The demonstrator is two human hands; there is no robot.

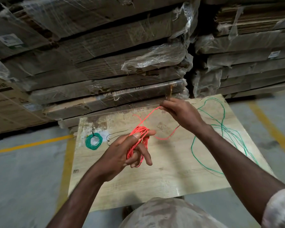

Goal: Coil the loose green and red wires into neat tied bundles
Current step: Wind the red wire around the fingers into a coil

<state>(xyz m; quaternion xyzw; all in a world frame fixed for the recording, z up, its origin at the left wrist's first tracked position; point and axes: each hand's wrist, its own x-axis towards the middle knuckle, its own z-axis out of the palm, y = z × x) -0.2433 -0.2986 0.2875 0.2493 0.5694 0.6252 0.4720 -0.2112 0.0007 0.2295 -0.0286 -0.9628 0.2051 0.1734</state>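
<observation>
Head view: loose green wire (224, 122) cut off.

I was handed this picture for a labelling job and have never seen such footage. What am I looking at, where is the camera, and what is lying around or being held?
There is no machine here. A person wears a camera on the head, so the single picture looks forward and down at their own two bare arms.

The left hand holds a coil of red wire looped around its fingers. The right hand pinches the free end of the same wire, stretched up and away from the coil.

Below lies a worn wooden board on a concrete floor. On it, to the left, sits a finished green bundle, tied, and beside it thin black ties. To the right, loose green wire sprawls, not yet coiled. Behind stand stacks of wrapped cardboard.
</observation>
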